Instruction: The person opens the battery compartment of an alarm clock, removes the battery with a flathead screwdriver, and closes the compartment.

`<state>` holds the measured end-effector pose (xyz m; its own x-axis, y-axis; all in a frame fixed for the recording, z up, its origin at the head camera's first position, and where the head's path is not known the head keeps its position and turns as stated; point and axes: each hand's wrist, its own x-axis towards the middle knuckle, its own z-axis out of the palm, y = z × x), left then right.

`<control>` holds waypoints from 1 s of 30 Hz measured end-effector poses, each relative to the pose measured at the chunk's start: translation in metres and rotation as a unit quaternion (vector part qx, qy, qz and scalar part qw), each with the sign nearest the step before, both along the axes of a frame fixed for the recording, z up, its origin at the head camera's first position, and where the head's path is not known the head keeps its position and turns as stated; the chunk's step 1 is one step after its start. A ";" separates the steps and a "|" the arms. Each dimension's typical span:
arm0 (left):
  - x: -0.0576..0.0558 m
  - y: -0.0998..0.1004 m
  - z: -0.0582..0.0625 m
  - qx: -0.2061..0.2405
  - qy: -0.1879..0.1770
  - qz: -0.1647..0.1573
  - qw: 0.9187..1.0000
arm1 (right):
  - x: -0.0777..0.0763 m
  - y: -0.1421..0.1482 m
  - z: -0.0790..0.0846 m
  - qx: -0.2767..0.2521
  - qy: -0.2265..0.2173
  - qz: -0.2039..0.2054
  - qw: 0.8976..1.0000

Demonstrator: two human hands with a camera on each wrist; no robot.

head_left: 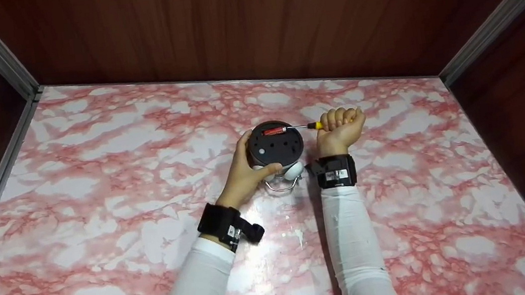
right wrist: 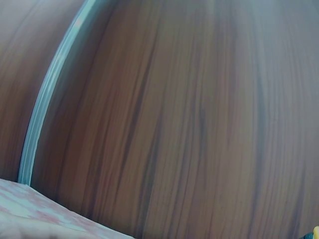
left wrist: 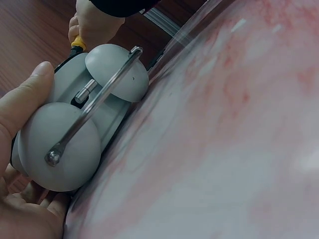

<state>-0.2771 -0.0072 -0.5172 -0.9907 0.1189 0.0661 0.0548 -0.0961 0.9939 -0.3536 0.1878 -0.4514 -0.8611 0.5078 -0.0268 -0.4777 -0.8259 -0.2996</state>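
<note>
A twin-bell alarm clock (head_left: 277, 151) lies with its black back facing up. Its two pale bells (left wrist: 60, 147) and curved metal handle (left wrist: 94, 107) point toward the person. My left hand (head_left: 245, 172) grips the clock's side, thumb at the edge near the bells and fingers around the far side. In the clock's back sits a red battery (head_left: 273, 131). My right hand (head_left: 340, 128) holds a screwdriver (head_left: 314, 125) by its yellow handle, fingers curled round it. The screwdriver's shaft points left, its tip right at the battery's end. Only the screwdriver's yellow-and-dark edge shows in the right wrist view.
The work lies on a red-and-white marbled tabletop (head_left: 117, 225). Dark wood-grain panels (head_left: 227, 26) stand at the back and both sides, with grey metal strips (head_left: 501, 13) along their corners. Each wrist wears a black camera strap (head_left: 219, 220).
</note>
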 end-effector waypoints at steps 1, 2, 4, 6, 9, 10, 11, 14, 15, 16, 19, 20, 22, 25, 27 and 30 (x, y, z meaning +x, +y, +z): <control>0.000 0.000 0.000 -0.005 0.001 0.001 1.000 | 0.000 0.000 0.000 -0.001 -0.003 0.000 1.000; 0.000 0.000 0.000 -0.010 0.003 0.003 1.000 | 0.000 0.000 0.000 -0.002 -0.005 0.001 1.000; 0.000 0.000 0.000 -0.016 0.005 0.005 1.000 | -0.001 0.000 0.000 -0.002 -0.009 0.001 1.000; 0.000 0.000 0.000 -0.017 0.007 0.005 1.000 | -0.001 0.000 0.001 -0.003 -0.009 0.001 1.000; 0.000 0.000 0.000 -0.015 0.008 0.006 1.000 | 0.000 0.000 0.001 -0.001 -0.009 0.001 1.000; 0.000 0.000 0.000 -0.014 0.007 0.006 1.000 | 0.000 0.000 0.001 0.001 -0.009 0.000 1.000; 0.000 0.000 0.000 -0.013 0.007 0.007 1.000 | 0.000 0.000 0.001 0.002 -0.008 0.000 1.000; 0.001 0.000 0.001 -0.008 0.005 0.007 1.000 | 0.000 0.000 0.001 0.004 -0.001 -0.001 1.000; 0.001 0.000 0.001 -0.004 0.005 0.007 1.000 | 0.000 0.000 0.002 0.004 0.001 0.000 1.000; 0.001 0.000 0.001 0.000 0.004 0.006 1.000 | 0.001 -0.001 0.002 0.003 0.004 0.001 1.000; 0.001 0.000 0.001 0.013 0.001 0.004 1.000 | 0.001 0.000 0.002 0.004 0.007 0.001 1.000; 0.001 0.001 0.001 0.015 -0.001 0.004 1.000 | 0.001 0.000 0.002 0.005 0.006 0.001 1.000; 0.000 0.001 0.000 0.018 -0.006 0.003 1.000 | 0.001 0.000 0.002 0.008 0.005 -0.001 1.000; 0.000 0.001 0.000 0.019 -0.010 0.002 1.000 | 0.001 0.000 0.002 0.009 0.006 -0.001 1.000; -0.001 0.001 -0.001 0.019 -0.010 0.002 1.000 | 0.001 0.000 0.002 0.009 0.008 -0.001 1.000; -0.001 0.000 -0.001 0.008 -0.011 0.005 1.000 | 0.001 0.000 0.001 0.019 0.003 -0.009 1.000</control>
